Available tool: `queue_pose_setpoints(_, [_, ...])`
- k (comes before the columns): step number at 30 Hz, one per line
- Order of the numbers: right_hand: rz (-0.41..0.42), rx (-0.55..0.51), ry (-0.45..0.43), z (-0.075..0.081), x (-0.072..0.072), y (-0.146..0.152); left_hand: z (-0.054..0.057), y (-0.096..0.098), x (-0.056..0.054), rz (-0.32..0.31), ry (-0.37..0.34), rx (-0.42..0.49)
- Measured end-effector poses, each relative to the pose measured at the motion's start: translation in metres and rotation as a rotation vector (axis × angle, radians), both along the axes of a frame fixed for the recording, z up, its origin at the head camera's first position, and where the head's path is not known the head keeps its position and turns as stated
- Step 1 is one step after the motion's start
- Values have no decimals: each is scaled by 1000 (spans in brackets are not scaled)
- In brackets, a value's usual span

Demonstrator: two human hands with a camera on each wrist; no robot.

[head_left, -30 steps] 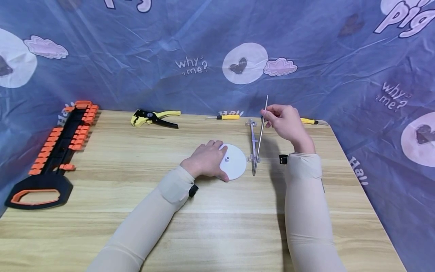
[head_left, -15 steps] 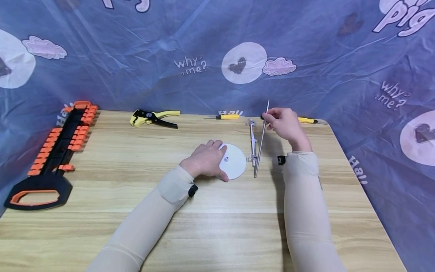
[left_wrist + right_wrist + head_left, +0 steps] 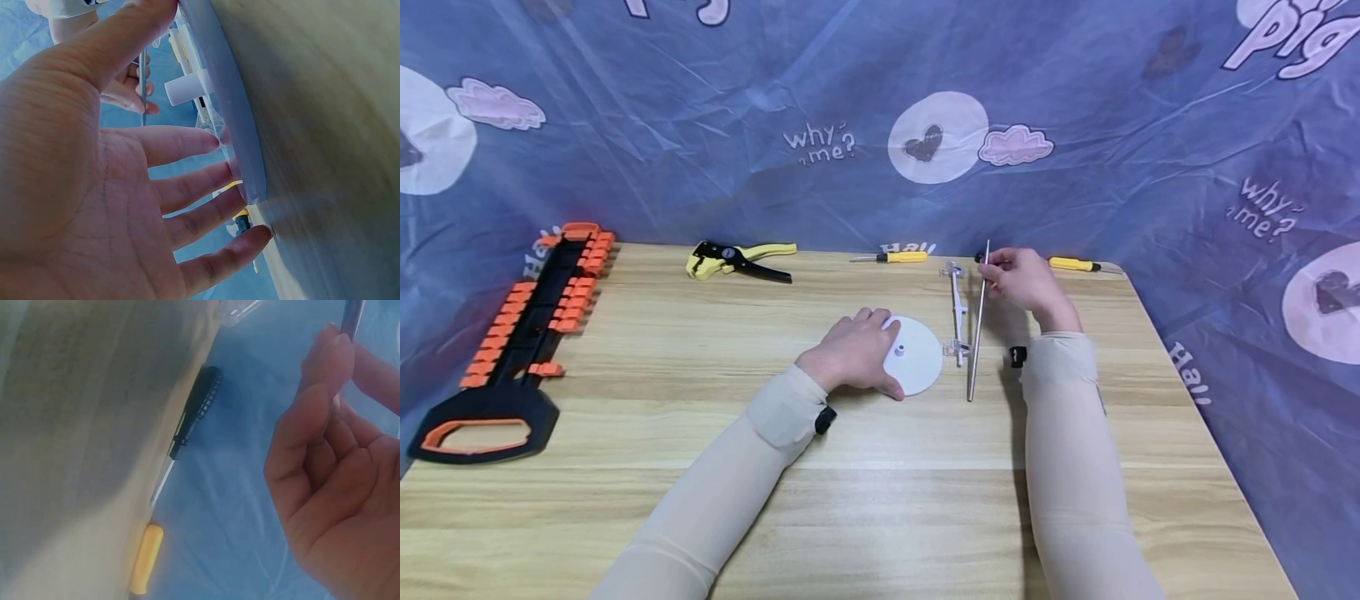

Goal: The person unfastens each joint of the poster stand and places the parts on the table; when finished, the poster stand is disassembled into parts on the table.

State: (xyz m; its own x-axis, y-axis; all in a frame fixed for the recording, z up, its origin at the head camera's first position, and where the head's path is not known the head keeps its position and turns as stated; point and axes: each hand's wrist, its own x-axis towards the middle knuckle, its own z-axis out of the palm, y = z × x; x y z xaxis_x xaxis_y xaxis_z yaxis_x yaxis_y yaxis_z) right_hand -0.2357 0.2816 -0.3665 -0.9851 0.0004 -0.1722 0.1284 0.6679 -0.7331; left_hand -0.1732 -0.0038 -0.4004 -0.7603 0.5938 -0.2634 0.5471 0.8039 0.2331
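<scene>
My left hand [image 3: 853, 350] spans a white round base [image 3: 922, 367] lying on the table, thumb at its near edge and fingertips at the far rim. A short peg [image 3: 187, 87] stands up from the base's middle in the left wrist view. With thumb and fingertips, my right hand [image 3: 1018, 279] pinches a thin metal rod [image 3: 977, 342] near its upper end. The rod slants down towards the table, its lower end free. Between base and rod lies a narrow white bar [image 3: 957, 300] with clear plastic clips at its ends.
Along the back edge lie a yellow-and-black wire stripper [image 3: 741, 260], a yellow screwdriver [image 3: 910, 257], another yellow screwdriver [image 3: 1072, 264] and a black-handled screwdriver [image 3: 197, 406]. At the left is a long black rack [image 3: 542, 308] with orange clips. A printed blue cloth [image 3: 737, 167] hangs behind.
My right hand has come down slightly and a little left with the rod, whose lower end has shifted towards me and to the right. The left hand stays on the base.
</scene>
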Motion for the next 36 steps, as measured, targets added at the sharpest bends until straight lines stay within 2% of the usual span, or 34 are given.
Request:
queue_pose_setpoints(13, [9,-20,-75,-6,-1,0,-2,0,-1,-1,9,6])
queue_pose_setpoints(36, [29,30,-93,-14,-5,0,-2,1,0,1,11,3])
